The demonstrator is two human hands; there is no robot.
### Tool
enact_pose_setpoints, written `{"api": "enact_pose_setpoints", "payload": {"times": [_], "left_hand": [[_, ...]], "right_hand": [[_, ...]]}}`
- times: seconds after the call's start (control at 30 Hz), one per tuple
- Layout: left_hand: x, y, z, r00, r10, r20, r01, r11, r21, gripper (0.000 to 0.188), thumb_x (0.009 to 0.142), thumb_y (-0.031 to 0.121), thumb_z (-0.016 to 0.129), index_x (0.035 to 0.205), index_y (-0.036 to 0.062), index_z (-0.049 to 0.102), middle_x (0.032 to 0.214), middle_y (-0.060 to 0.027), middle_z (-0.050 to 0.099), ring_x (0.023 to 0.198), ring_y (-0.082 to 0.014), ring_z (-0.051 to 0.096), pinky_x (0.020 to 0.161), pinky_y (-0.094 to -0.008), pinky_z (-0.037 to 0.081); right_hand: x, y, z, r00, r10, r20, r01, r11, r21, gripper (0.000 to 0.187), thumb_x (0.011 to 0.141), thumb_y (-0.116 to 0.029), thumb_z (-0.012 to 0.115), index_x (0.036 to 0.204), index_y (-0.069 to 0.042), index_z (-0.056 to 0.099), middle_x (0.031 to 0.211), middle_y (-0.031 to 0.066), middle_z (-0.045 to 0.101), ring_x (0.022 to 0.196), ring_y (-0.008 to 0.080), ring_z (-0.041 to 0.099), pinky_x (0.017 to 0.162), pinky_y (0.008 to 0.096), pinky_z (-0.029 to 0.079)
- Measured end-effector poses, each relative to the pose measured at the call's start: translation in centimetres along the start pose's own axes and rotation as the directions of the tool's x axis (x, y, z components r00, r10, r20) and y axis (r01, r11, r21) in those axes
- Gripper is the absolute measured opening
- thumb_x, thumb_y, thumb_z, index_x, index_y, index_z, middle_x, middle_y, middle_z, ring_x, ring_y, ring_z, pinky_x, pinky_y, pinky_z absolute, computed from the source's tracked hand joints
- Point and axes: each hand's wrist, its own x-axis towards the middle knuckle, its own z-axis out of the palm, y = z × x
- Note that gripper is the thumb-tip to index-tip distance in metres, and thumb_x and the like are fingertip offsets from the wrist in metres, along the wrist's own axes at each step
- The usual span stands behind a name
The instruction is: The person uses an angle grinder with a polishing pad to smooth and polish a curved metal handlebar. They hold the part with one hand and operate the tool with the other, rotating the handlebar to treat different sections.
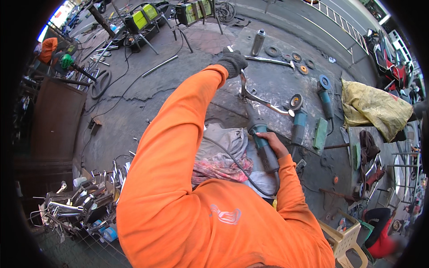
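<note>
One curved, shiny metal bar point(267, 104) in the knit-gloved left hand point(233, 62)

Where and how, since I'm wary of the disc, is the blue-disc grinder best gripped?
Best by its teal body, probably from above: the body is long and narrow, the blue disc sits at the far end, and a sack and another grinder flank it.

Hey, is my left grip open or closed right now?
Closed: the gloved left grip is wrapped around a curved metal piece, whose free length sticks out past it.
</note>
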Motion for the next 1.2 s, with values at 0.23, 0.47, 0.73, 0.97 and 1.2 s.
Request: {"api": "enact_pose_setpoints", "payload": {"times": [0.23, 0.47, 0.73, 0.97, 1.2], "left_hand": [[-1.2, 0.1, -0.8, 0.999, -0.026, 0.028, 0.025, 0.998, 0.052, 0.021, 0.085, 0.016, 0.070, 0.104, 0.0224, 0.075, 0.116, -0.0032, 0.071, 0.118, -0.0282, 0.062, 0.089, -0.0626, 0.044], [-0.5, 0.4, -0.6, 0.997, -0.076, 0.009, 0.076, 0.997, -0.002, 0.023, 0.078, 0.014, 0.076, 0.099, 0.0228, 0.075, 0.109, -0.0028, 0.070, 0.117, -0.0278, 0.060, 0.090, -0.0593, 0.041], [-0.8, 0.3, -0.3, 0.997, -0.082, -0.004, 0.082, 0.996, 0.020, 0.024, 0.078, 0.018, 0.077, 0.102, 0.0233, 0.075, 0.110, -0.0030, 0.070, 0.117, -0.0272, 0.061, 0.089, -0.0558, 0.045], [-1.5, 0.4, -0.2, 0.995, -0.082, -0.063, 0.083, 0.996, 0.011, 0.022, 0.078, 0.019, 0.076, 0.099, 0.0237, 0.075, 0.107, -0.0014, 0.071, 0.114, -0.0270, 0.062, 0.087, -0.0553, 0.044], [-1.2, -2.0, 0.9, 0.946, 0.268, -0.180, -0.258, 0.963, 0.075, 0.029, 0.082, 0.016, 0.070, 0.111, 0.0186, 0.068, 0.097, -0.0087, 0.072, 0.101, -0.0301, 0.068, 0.081, -0.0497, 0.051]], "right_hand": [[-0.5, -0.6, 0.0, 1.000, 0.023, -0.011, -0.023, 0.999, 0.037, 0.048, 0.086, -0.043, 0.074, 0.093, 0.004, 0.067, 0.077, 0.0082, 0.065, 0.060, 0.0174, 0.064, 0.056, 0.0330, 0.052], [-0.2, 0.4, 0.0, 0.992, -0.120, -0.031, 0.120, 0.993, 0.015, 0.048, 0.085, -0.045, 0.074, 0.092, 0.003, 0.069, 0.078, 0.0081, 0.066, 0.062, 0.0175, 0.064, 0.059, 0.0327, 0.052], [0.4, 1.1, -0.2, 0.990, -0.136, -0.036, 0.136, 0.991, 0.000, 0.051, 0.085, -0.046, 0.074, 0.097, 0.004, 0.070, 0.080, 0.0075, 0.067, 0.070, 0.0160, 0.064, 0.064, 0.0318, 0.051], [0.5, 0.6, -0.2, 0.999, -0.041, -0.030, 0.042, 0.998, 0.041, 0.048, 0.085, -0.043, 0.076, 0.095, 0.003, 0.071, 0.078, 0.0087, 0.067, 0.060, 0.0184, 0.065, 0.057, 0.0329, 0.053], [0.3, -0.1, -0.2, 1.000, -0.007, 0.002, 0.007, 1.000, 0.011, 0.051, 0.084, -0.045, 0.076, 0.098, 0.004, 0.070, 0.081, 0.0103, 0.068, 0.063, 0.0193, 0.067, 0.059, 0.0344, 0.053]]}}
